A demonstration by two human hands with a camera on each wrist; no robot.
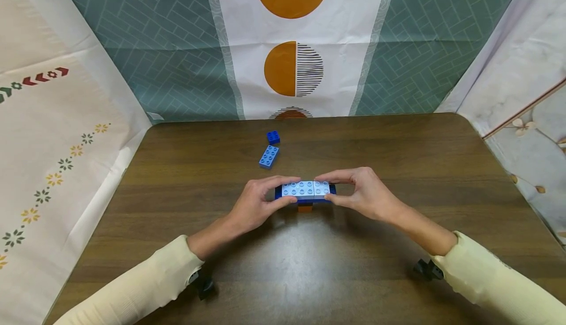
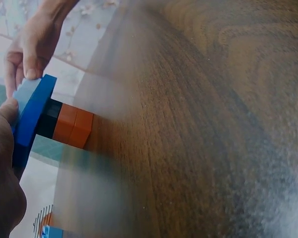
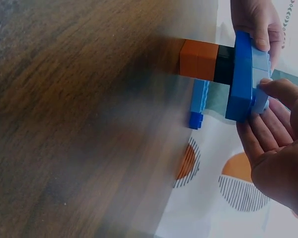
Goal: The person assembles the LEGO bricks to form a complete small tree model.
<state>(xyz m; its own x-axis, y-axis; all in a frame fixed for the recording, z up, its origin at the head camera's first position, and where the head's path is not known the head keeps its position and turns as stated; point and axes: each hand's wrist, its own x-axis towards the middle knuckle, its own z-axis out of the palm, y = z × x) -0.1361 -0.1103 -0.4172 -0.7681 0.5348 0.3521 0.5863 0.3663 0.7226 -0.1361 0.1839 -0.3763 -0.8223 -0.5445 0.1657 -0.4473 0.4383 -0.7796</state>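
Observation:
In the middle of the table stands a T-shaped toy brick build. Two orange bricks (image 2: 72, 124) and a black-looking brick (image 3: 223, 63) form its column. Across the top lies a dark blue layer (image 2: 27, 124), with a longer light blue brick (image 1: 297, 189) and a shorter light blue brick (image 1: 322, 189) side by side on it. My left hand (image 1: 254, 202) pinches the longer brick near its left end, thumb at the front and fingers behind. At the other end, my right hand (image 1: 370, 193) pinches the shorter one the same way.
Behind the build lie a loose medium blue brick (image 1: 268, 156) and a smaller dark blue brick (image 1: 273, 137), nearly touching. The wooden table (image 1: 199, 168) meets a patterned cloth (image 1: 185, 69) at its far edge. More cloths hang at both sides.

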